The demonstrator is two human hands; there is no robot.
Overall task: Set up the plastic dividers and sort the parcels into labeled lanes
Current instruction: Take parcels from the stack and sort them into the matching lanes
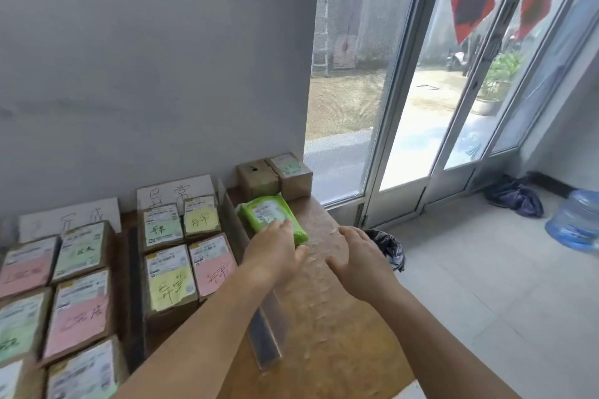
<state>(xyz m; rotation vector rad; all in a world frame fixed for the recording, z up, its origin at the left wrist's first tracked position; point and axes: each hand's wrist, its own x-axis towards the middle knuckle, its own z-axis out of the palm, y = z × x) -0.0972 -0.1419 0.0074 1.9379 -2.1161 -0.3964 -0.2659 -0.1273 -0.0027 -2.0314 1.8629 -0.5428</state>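
A: Hand state?
B: Left hand (pixel 275 248) lay flat, fingers together, on the near end of the green packet (pixel 270 216); not clamped on it. Right hand (pixel 355 257) was spread, palm down, on the bare worktop (pixel 340 334), just right of the packet.
A: Divider?
B: Clear plastic divider (pixel 265 324) stood upright under the left forearm. Left of it, labelled parcels (pixel 171 272) sat in lanes. Two brown boxes (pixel 275 176) stood beyond the packet, by the wall.

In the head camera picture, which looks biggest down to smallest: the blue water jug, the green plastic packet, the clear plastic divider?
1. Clear plastic divider, longest, though nearest the camera.
2. and 3. Blue water jug and green plastic packet look alike; the jug is cropped and farther off.
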